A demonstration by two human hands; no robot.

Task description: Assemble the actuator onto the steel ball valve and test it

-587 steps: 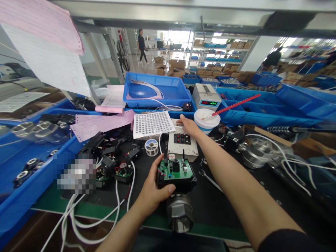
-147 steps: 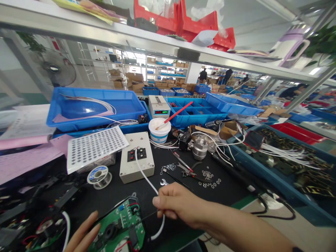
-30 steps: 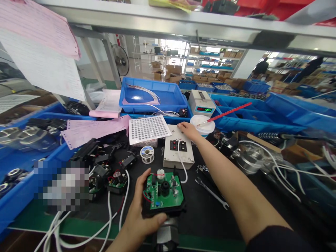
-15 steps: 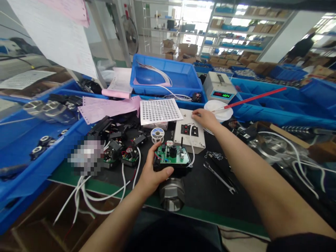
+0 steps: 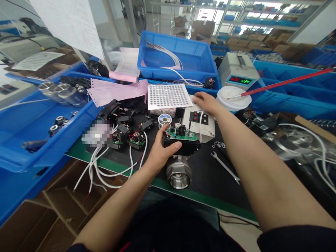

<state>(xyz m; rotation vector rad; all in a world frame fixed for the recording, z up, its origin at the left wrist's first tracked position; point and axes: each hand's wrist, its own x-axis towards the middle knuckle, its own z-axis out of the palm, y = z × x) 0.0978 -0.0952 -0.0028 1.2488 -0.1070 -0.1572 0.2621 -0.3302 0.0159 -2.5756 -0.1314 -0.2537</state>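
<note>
My left hand [image 5: 161, 148] is closed round the left side of a motorized ball valve, thumb in front and fingers behind its black housing [image 5: 183, 147]. A green circuit board [image 5: 181, 133] sits on top, and the threaded steel valve body [image 5: 179, 175] faces me below. From the board a white cable [image 5: 201, 127] runs to the black and red terminals of a pale test box [image 5: 195, 124]. At the far end of that box rests my right hand [image 5: 206, 103], its fingers curled together; what they pinch, if anything, is hidden.
Left of the valve lie several black actuator units [image 5: 138, 140] with white cables. A solder spool [image 5: 164, 120] stands behind it, a wrench [image 5: 225, 168] to its right. Farther back are a dot-printed sheet [image 5: 169, 96], a blue bin [image 5: 178, 73], a lit-display meter [image 5: 237, 71] and a white tub [image 5: 233, 99].
The valve has tipped, so its board shows more edge-on and the threaded opening more fully. My right hand stays at the test box's far end. The whole view has shifted downward.
</note>
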